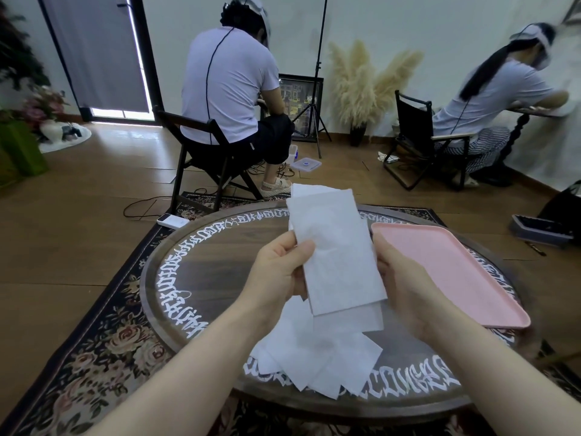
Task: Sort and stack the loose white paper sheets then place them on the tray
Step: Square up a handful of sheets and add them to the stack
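White paper sheets (333, 247) are held as a small stack above the middle of the round wooden table (220, 247), raised and tilted toward twelve o'clock. The stack's left edge is pinched by the left hand (279, 272), thumb on top; its right edge is gripped by the right hand (405, 278), fingers curled behind. More loose sheets (314, 357) are spread in an overlapping heap on the table at six o'clock, below the held stack. A pink tray (456, 272) is set on the table at three o'clock, bare, just beside the right hand.
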